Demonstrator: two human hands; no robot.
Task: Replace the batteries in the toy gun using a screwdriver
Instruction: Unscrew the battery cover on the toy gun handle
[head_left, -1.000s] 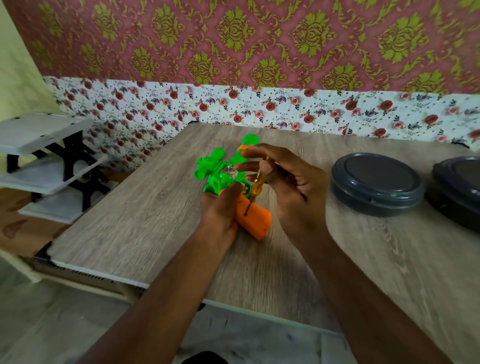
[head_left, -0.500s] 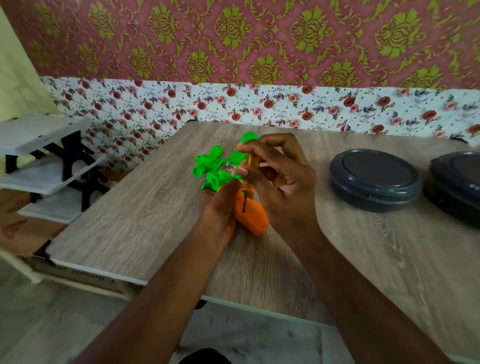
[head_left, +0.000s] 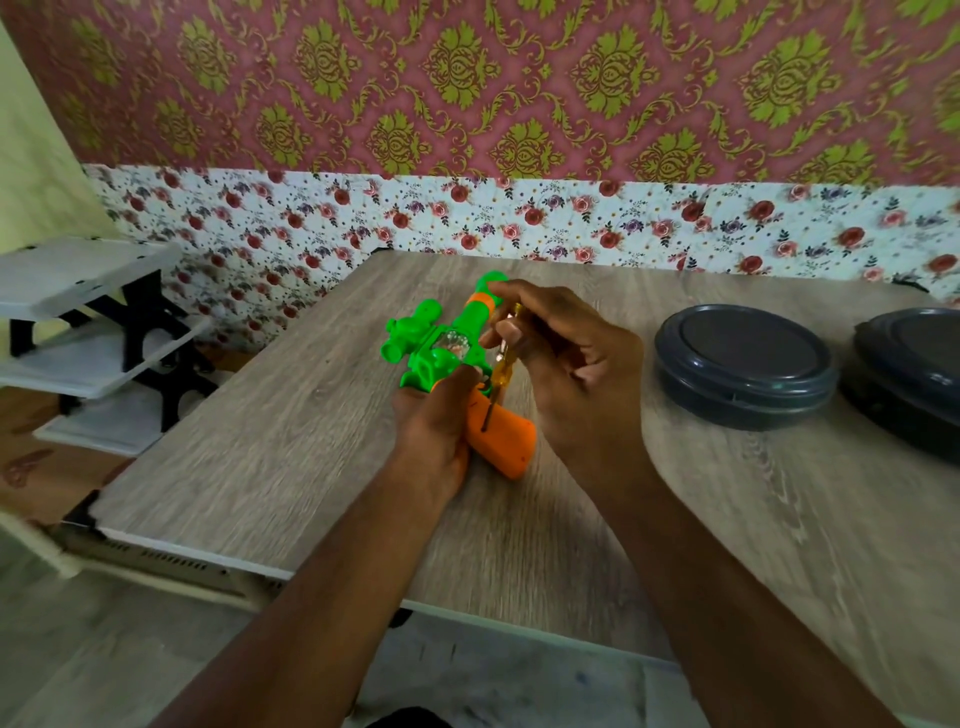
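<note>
Toy gun (head_left: 426, 358), one only, green with an orange grip (head_left: 506, 441), lies on the single wood-grain worktop (head_left: 291, 457), about midway between the left and right sides. Its muzzle points to the far edge and its grip to the near edge. One white shelf rack (head_left: 78, 322) with black supports stands off the left edge. Two dark grey round lidded containers sit toward the right, well apart from the toy: the nearer one (head_left: 745, 364) whole, the other (head_left: 909, 374) cut by the frame. Bare worktop runs from the toy to the left edge and along the near edge, with a gap between the right hand and the nearer container. The left hand (head_left: 436, 415) curls round the toy where body meets grip. The right hand (head_left: 566, 374) pinches the one yellow-handled screwdriver (head_left: 500, 371), whose tip touches the orange grip.
</note>
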